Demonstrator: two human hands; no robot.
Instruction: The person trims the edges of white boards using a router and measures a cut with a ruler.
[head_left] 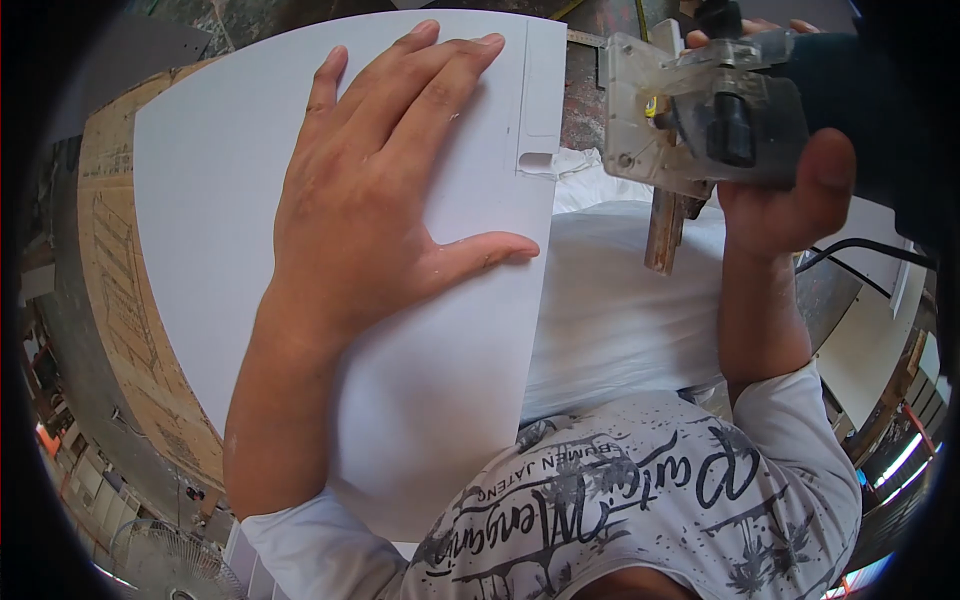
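Note:
My left hand (370,180) lies flat on a large white board (430,380), fingers spread and thumb reaching toward its right edge. Near that edge the board carries thin pencil lines and a short rounded notch (536,163). A trim router (735,120) with a clear plastic base is gripped in my right hand (780,215), held up to the right of the board and apart from it. The router's body is dark, and its base faces left. My right fingers are partly hidden behind the tool.
Brown cardboard (110,240) lies under the board's left side. White plastic wrapping (620,310) covers something right of the board. A black cable (870,245) runs at the right. A fan (165,560) stands at the lower left.

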